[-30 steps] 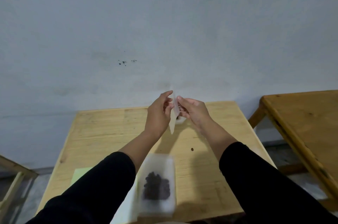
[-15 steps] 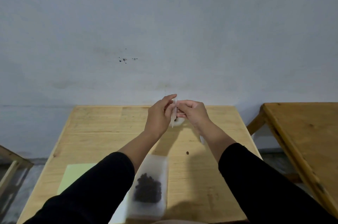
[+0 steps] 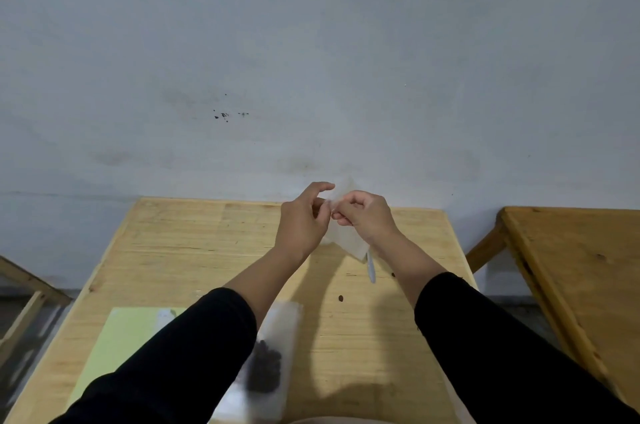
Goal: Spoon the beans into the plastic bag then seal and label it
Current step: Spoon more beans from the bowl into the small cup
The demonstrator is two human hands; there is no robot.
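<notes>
Two hands are raised above the far half of the wooden surface [image 3: 180,250], and between them the plastic bag [image 3: 348,240], seen edge-on half a second ago, is now turned broadside. It is pinched by the left hand [image 3: 303,219] and gripped near its top edge by the curled fingers of the right hand [image 3: 367,215]. The film is thin, translucent and rectangular. A pale spoon handle [image 3: 370,267] is seen below it. Dark beans [image 3: 265,370] are heaped in a clear tub [image 3: 289,326] nearer the body, beside a pale green sheet [image 3: 117,337]. No writing can be read.
</notes>
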